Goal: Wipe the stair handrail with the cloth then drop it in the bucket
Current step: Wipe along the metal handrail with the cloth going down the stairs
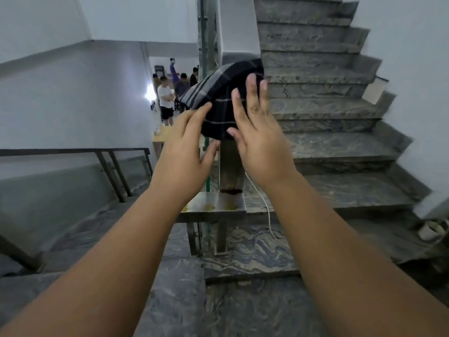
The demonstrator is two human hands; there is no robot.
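Head view, landmark = post [232,166].

- Cloth [218,98]: dark with thin pale stripes, bunched. It sits on top of the post and hangs over its near side.
- Left hand [184,152]: just left of the post, with a bare arm reaching in from the landing. The fingers are straight and the tips touch the cloth's lower left edge. The thumb is spread under the hem, not closed on it. Released, no grip.
- Right hand [257,132]: in front of the post top, laid flat on the cloth's near face. The fingers are straight and slightly spread, and the thumb tip is at the cloth's bottom edge. It rests on the fabric, also released.
- Rail [73,151]: a dark bar well left of the post, running along the lower flight on slanted struts. It is apart from the cloth and from both hands.
- Plate [213,203]: metal, at the post's foot, with yellowish stains on it.
- Cable [264,203]: white, hanging down just right of the post's foot to the floor.
- Steps [315,105]: grey veined stone, climbing away right of the post.
- Container [432,229]: whitish and round, on the floor by the wall far right of the post. Too blurred to tell what it is.
- People [166,98]: a small group standing in a lit room, beyond and left of the post.
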